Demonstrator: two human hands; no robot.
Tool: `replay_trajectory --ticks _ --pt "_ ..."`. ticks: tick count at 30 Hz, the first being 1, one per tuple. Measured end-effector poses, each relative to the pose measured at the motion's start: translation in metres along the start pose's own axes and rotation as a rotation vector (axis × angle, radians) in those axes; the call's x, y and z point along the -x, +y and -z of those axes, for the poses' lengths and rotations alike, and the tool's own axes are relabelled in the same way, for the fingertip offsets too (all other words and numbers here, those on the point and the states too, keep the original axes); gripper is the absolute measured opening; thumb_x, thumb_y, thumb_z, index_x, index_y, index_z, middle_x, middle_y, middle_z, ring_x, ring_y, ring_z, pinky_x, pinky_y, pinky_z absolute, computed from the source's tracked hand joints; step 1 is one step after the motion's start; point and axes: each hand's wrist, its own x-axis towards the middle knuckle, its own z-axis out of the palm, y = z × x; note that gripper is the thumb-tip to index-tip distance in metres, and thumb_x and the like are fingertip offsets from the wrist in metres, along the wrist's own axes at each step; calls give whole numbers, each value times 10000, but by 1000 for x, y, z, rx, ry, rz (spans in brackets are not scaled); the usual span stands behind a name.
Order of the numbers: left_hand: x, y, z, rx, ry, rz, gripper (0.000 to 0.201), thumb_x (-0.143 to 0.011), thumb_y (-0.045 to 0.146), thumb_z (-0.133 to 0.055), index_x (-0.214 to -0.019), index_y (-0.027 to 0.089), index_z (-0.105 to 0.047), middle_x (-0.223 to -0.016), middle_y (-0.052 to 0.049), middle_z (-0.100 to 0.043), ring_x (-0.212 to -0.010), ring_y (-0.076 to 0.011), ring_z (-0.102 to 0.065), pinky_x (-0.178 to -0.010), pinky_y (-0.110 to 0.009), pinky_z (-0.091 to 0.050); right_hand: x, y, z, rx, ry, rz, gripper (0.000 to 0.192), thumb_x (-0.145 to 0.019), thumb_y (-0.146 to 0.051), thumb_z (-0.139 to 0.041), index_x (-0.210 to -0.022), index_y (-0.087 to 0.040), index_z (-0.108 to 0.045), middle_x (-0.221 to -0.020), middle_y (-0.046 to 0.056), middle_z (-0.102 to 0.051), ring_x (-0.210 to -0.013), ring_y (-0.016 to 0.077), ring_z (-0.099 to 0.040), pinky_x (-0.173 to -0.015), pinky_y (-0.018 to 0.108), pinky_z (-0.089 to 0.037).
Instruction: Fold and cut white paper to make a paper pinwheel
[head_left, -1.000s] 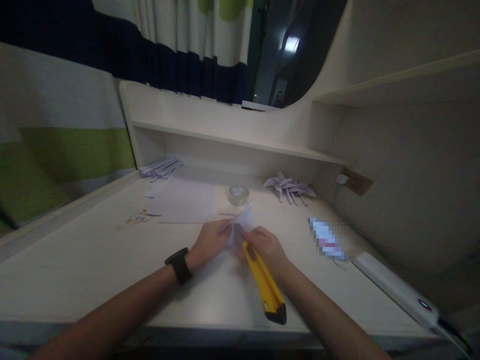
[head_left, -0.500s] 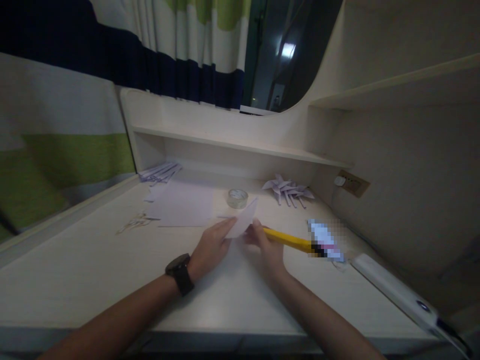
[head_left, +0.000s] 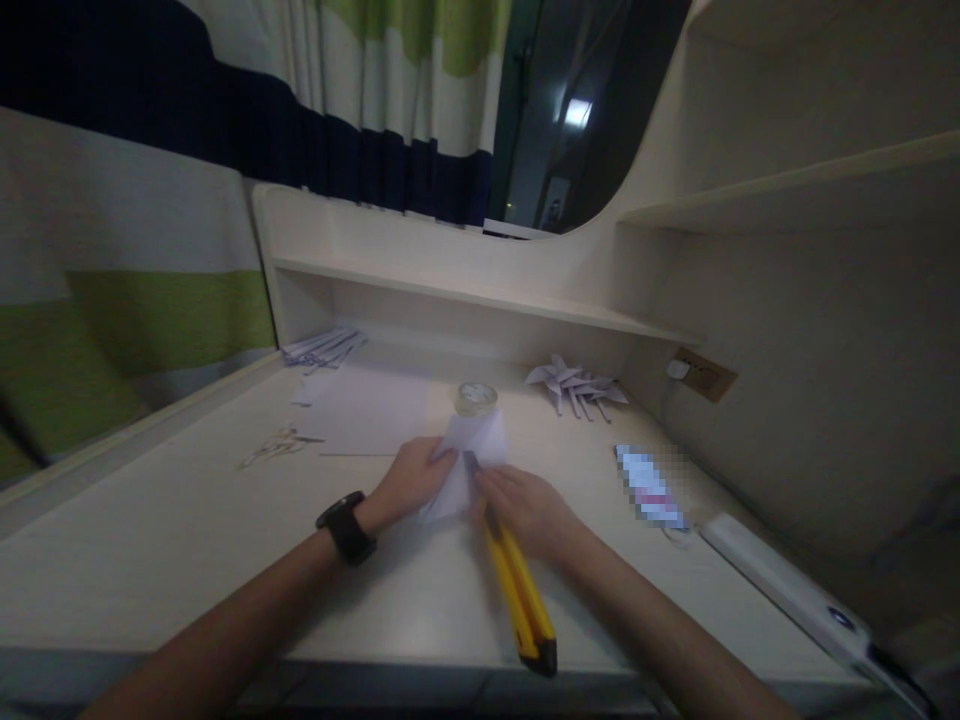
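Note:
A small folded white paper lies on the pale desk in front of me. My left hand, with a black watch on its wrist, presses down on the paper's left side. A yellow utility knife is gripped in my right hand. Its blade tip rests on the paper at the middle, and its black butt end points back toward me.
A roll of clear tape stands just behind the paper. A flat white sheet and thin scraps lie to the left. Folded paper pinwheels sit at the back right, paper strips at the back left, a white device at the right.
The knife, which pointed off to the right half a second ago, has swung back with its blade on the paper. The paper, lifted then, is flat under my left hand again.

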Motion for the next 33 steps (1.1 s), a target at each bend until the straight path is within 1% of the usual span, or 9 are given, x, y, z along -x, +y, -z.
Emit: replay_trajectory --ticks 2,6,9,13,18,21,24,26,33 --pt "4 3 -2 -2 35 -46 347 -884 305 -381 -799 146 -677 -767 -72 -695 -697 -212 -624 -638 -290 -433 -4 -7 -6 -56 141 -201 269 -863 -295 -524 -1035 -117 -629 -858 122 -711 -761 205 -672 -710 316 -560" --pt "11 8 -7 67 113 -249 326 -875 244 -410 -1098 174 -636 -1084 -79 -670 -960 -208 -613 -846 -295 -432 -19 -24 -11 -308 427 -761 267 -851 -378 -543 -903 -155 -681 -743 71 -720 -621 174 -676 -603 252 -547" --pt "7 7 -5 83 146 -166 316 -884 279 -409 -1020 153 -664 -1003 -88 -693 -892 -222 -630 -812 -310 -448 -27 -29 -4 -487 456 -940 296 -834 -419 -557 -862 -157 -692 -715 67 -719 -647 193 -683 -616 261 -544" --pt "-2 -3 3 214 162 120 327 -839 355 -481 -852 92 -674 -855 -127 -700 -776 -261 -633 -686 -340 -468 -21 -25 10 -473 436 -943 329 -781 -436 -607 -899 -143 -698 -729 76 -718 -629 195 -673 -569 253 -525" --pt "-4 -15 6 684 -75 267 360 -751 316 -593 -1013 71 -624 -927 -145 -694 -758 -245 -648 -627 -324 -492 10 5 17 -215 344 -942 362 -773 -464 -594 -939 -161 -702 -762 78 -725 -648 207 -673 -579 265 -516" --pt "-2 -20 5 668 -180 278 344 -731 295 -611 -989 70 -638 -914 -150 -696 -731 -243 -648 -621 -329 -492 30 35 17 -72 185 -902 392 -830 -448 -517 -1068 -172 -661 -952 105 -716 -815 240 -680 -682 297 -520" --pt "-2 -23 6 610 -219 234 320 -730 287 -605 -970 80 -655 -937 -141 -697 -753 -242 -645 -638 -327 -491 45 65 12 -68 64 -861 385 -795 -430 -568 -1069 -177 -666 -948 106 -719 -829 266 -679 -738 322 -505" --pt "-4 -25 5 571 -224 209 323 -724 281 -605 -973 82 -660 -939 -133 -699 -765 -246 -643 -639 -324 -489 52 81 6 28 -142 -824 433 -822 -430 -536 -1164 -175 -612 -965 110 -715 -859 270 -675 -747 313 -495" --pt "-6 -31 2 491 -245 198 333 -704 290 -605 -951 74 -665 -927 -133 -700 -776 -254 -644 -650 -322 -484 55 114 -9 168 -447 -686 438 -884 -305 -437 -1293 -151 -464 -1094 139 -664 -984 247 -635 -799 282 -453"
